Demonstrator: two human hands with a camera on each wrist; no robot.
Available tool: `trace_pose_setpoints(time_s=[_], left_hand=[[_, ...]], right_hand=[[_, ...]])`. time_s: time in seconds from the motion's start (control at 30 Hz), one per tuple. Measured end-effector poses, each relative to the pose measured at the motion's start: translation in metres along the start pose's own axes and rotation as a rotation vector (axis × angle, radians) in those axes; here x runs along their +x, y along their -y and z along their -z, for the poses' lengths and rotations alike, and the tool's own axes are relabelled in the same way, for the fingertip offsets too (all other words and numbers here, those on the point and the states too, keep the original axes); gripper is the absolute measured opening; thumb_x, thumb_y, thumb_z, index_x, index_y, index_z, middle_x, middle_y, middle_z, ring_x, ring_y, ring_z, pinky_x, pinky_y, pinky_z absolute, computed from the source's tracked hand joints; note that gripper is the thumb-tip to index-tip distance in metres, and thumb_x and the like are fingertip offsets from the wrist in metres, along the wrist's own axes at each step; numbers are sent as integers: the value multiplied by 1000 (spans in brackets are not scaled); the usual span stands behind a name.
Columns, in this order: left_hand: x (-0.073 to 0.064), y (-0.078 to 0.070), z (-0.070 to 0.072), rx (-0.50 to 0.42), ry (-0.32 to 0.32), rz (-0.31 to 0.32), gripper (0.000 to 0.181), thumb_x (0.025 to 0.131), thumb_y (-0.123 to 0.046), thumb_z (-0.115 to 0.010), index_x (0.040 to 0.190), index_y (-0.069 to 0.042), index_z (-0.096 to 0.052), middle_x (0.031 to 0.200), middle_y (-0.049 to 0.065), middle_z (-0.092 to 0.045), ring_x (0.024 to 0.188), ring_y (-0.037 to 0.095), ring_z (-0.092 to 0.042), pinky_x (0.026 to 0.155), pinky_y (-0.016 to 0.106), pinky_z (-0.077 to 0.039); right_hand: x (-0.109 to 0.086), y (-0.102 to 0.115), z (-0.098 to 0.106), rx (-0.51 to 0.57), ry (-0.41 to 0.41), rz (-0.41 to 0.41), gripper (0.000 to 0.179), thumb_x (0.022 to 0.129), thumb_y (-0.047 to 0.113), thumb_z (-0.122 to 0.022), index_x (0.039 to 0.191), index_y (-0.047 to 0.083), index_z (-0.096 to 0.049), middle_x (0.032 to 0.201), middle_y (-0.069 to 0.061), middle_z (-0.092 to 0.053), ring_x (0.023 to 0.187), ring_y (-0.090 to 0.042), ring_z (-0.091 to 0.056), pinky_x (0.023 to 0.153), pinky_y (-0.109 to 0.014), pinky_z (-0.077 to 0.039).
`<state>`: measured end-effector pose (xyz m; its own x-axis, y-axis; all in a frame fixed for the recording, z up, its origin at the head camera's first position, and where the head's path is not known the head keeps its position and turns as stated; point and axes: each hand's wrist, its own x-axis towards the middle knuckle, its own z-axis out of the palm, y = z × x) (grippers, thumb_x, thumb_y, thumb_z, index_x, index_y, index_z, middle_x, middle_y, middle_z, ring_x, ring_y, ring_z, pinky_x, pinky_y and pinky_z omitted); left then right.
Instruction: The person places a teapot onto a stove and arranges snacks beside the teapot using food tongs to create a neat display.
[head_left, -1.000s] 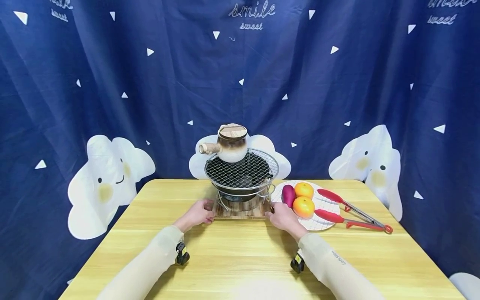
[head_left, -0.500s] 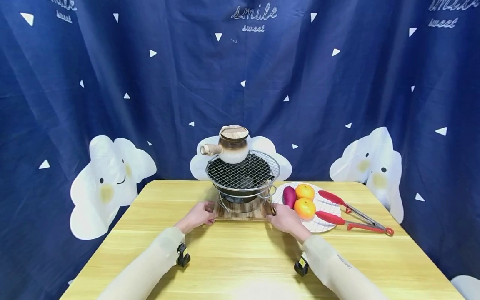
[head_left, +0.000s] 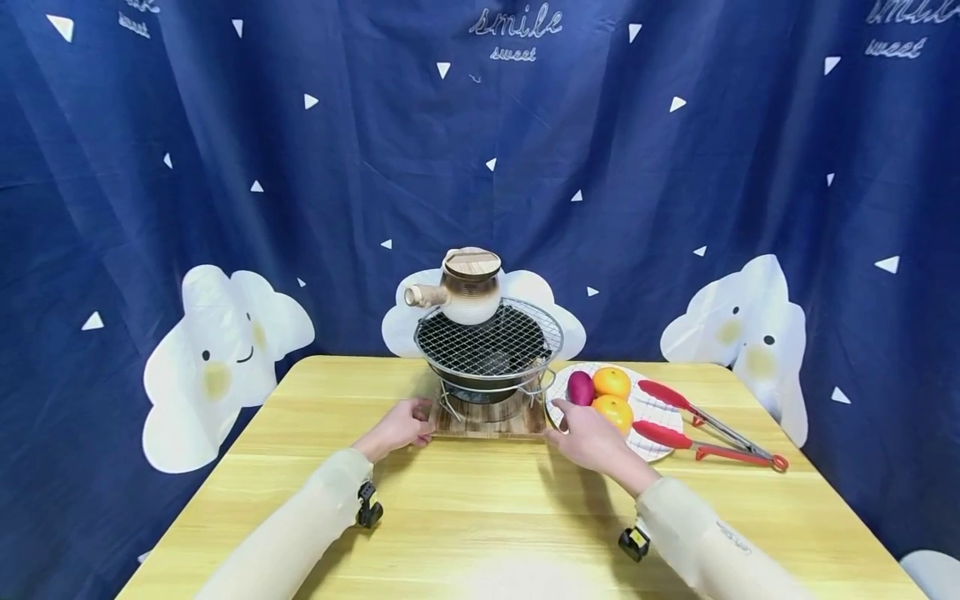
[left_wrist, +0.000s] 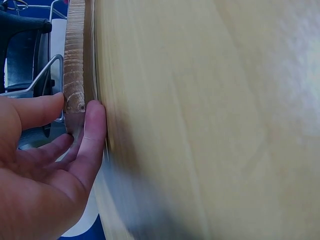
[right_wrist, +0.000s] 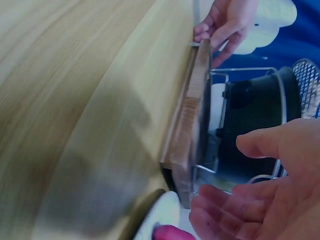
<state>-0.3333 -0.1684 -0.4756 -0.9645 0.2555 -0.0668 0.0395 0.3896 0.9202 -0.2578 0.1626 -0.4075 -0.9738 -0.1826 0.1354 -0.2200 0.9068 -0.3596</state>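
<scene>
A wooden board [head_left: 491, 428] lies on the table under a round tabletop grill [head_left: 480, 382] with a wire grate [head_left: 472, 343]. On the back of the grate stands a lidded clay pot [head_left: 471, 302], its side handle pointing left. My left hand [head_left: 401, 427] grips the board's left front corner. In the left wrist view, the thumb is on top of the board edge [left_wrist: 75, 60] and the fingers curl at its side and underneath. At the right corner, my right hand [head_left: 592, 435] is loosely spread, its fingers apart from the board edge [right_wrist: 182, 145] in the right wrist view.
To the right, a white checked plate [head_left: 651, 452] bears two oranges [head_left: 615, 412] and a purple oval fruit or vegetable [head_left: 580, 388]. Red-tipped tongs [head_left: 731, 452] lie partly across its right side. A blue curtain [head_left: 480, 125] hangs behind the table [head_left: 465, 508].
My right hand has loosened from the board's right corner and drawn slightly back to the right. The left hand keeps its grip; the board, grill and pot look unmoved.
</scene>
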Motion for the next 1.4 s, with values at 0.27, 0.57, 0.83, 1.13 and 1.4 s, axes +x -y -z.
trace_pose_setpoints(time_s=[0.27, 0.57, 0.83, 1.13, 1.4], left_hand=[[0, -1, 1, 3, -2, -1, 60, 87, 6, -62, 143, 15, -39, 110, 30, -60, 77, 27, -68, 70, 38, -64], [0, -2, 1, 11, -6, 5, 59, 88, 6, -61, 143, 14, -40, 108, 28, -60, 76, 27, -69, 70, 37, -64], [-2, -3, 0, 13, 6, 7, 59, 89, 7, -60, 142, 15, -38, 106, 28, -60, 78, 28, -68, 70, 37, -64], [0, -2, -1, 17, 2, 8, 57, 90, 7, -60, 142, 14, -39, 108, 29, -60, 79, 29, -69, 71, 38, -64], [3, -1, 1, 4, 8, 8, 56, 90, 7, -61, 141, 14, -40, 103, 26, -61, 76, 26, -67, 68, 36, -64]], right_hand=[[-16, -6, 23, -27, 4, 35, 62, 89, 32, -73, 143, 9, -55, 105, -5, -70, 95, -23, -65, 72, -42, -56], [-37, -20, 45, -49, -1, 135, 59, 87, 27, -76, 138, 6, -59, 125, -15, -67, 115, -33, -63, 91, -54, -56], [-50, -42, 58, -70, 20, 200, 63, 84, 27, -80, 139, 4, -57, 136, -23, -60, 126, -42, -57, 103, -60, -49], [-62, -68, 71, -121, -2, 227, 70, 80, 32, -84, 140, 6, -57, 135, -27, -58, 126, -48, -53, 101, -66, -47], [-65, -89, 86, -159, -13, 247, 80, 77, 42, -85, 143, 7, -56, 140, -23, -57, 129, -44, -52, 102, -65, -48]])
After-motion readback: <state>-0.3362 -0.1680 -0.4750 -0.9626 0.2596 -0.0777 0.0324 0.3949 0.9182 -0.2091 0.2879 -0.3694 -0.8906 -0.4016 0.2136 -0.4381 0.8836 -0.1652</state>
